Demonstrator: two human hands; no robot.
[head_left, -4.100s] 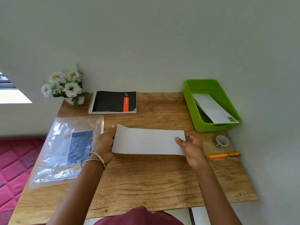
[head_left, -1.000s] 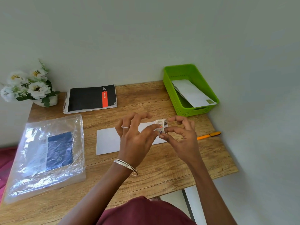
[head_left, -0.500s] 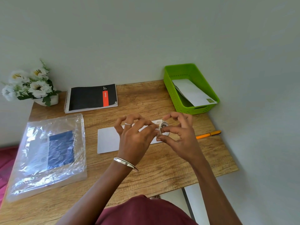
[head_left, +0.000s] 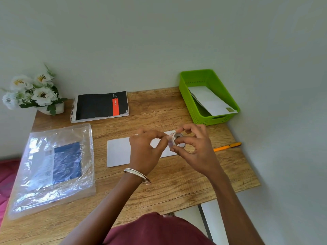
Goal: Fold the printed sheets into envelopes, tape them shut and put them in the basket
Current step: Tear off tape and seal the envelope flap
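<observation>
Your right hand grips the tape roll; your left hand pinches its end. Folded sheet lies on the bench beneath; basket holds one envelope.

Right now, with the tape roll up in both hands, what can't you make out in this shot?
Head view:
- Folded sheet: its middle is hidden behind the left hand and right hand.
- Tape roll: fingers cover most of it; a lifted free end can't be confirmed.
- Envelope in the green basket: whatever lies beneath is hidden.
- Notebook label: too small to read.
- Plastic packet: glare blurs its print.
</observation>
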